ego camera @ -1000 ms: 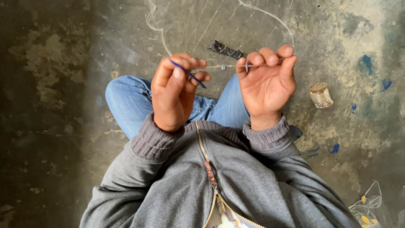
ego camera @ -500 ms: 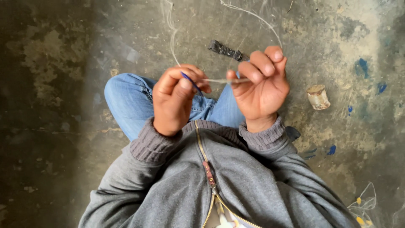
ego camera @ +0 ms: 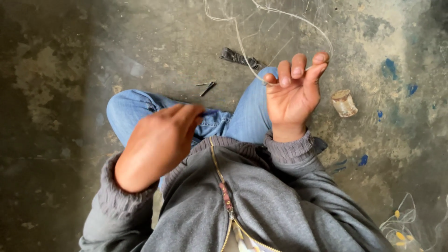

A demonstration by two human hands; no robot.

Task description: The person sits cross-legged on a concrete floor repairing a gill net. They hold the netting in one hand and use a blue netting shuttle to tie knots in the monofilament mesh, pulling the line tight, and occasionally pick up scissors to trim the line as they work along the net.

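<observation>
The thin pale thread (ego camera: pixel 242 46) runs in a loose loop over the concrete floor (ego camera: pixel 56 93) and comes back to the right hand (ego camera: pixel 291 95), which is raised palm-up with its fingers curled; the strand crosses the fingertips (ego camera: pixel 298 65) and seems pinched between thumb and forefinger, so this grip is closed lightly on the thread. The left hand (ego camera: pixel 156 142) hangs lower, near the knee in blue jeans (ego camera: pixel 140 107), fingers drawn together and pointing away; whether it has hold of anything cannot be told, since its fingertips are turned from view. To handle the strand well, it would seem wise to keep the pinch gentle and the thread taut enough not to snag on the floor's rough patches. The thread's free length lies ahead of the right hand, well apart from the left. Further out, a small dark tool (ego camera: pixel 240 57) lies beyond the knee, two dark nails (ego camera: pixel 206 87) near it, and a short wooden spool (ego camera: pixel 344 102) just right of the raised hand.
</observation>
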